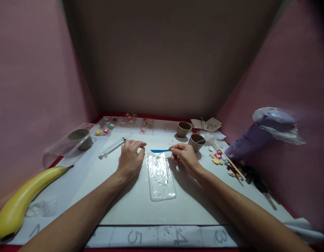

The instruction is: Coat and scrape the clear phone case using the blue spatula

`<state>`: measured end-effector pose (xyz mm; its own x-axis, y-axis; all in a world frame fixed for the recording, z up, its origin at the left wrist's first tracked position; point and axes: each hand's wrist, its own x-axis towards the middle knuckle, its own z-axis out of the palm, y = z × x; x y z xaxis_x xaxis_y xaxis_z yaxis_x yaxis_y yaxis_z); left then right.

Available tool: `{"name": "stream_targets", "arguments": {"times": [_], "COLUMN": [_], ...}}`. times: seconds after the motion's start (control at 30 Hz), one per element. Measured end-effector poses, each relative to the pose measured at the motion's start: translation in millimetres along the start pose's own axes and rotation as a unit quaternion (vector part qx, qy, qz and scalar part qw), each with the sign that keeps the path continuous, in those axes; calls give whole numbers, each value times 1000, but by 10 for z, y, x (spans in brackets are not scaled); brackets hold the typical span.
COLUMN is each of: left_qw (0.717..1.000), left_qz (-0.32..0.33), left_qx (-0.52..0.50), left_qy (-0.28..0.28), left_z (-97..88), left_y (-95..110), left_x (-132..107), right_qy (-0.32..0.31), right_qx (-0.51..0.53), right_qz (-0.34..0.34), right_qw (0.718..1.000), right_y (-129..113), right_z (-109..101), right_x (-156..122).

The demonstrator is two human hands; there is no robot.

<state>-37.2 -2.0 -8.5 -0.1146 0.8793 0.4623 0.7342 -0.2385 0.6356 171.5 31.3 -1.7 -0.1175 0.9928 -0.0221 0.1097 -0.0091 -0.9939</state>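
Risks shoving the phone case askew with the spatula pinched in right hand, left hand half-curled, seemingly empty.

left hand palm down, fingers curled | right hand fingertips pinched

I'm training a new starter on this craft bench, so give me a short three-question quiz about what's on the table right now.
1. Pick one: the right hand pinches A) a metal spoon, B) a thin blue flat stick, C) a green marker.
2. True or false: the clear plastic phone case lies flat on the white table between the left hand and the right hand.
3. Fill in: the yellow banana lies on the person's ____ side.
Key: 1 B; 2 true; 3 left.
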Motion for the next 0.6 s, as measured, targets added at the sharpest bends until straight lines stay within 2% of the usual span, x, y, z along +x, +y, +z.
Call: {"name": "stream_targets", "arguments": {"times": [0.33,0.6], "left_qw": [1000,1000], "left_qz": [-4,5], "left_qx": [1,5], "left_qy": [-8,2], "left_z": [-6,5], "left_y": [3,-1], "left_x": [4,6], "right_qy": [-13,24], "right_qx": [5,4], "right_qz": [32,52], "right_qw": [999,998], "right_y": [-6,-25], "right_z": [-1,-160], "right_x": [24,0]}}
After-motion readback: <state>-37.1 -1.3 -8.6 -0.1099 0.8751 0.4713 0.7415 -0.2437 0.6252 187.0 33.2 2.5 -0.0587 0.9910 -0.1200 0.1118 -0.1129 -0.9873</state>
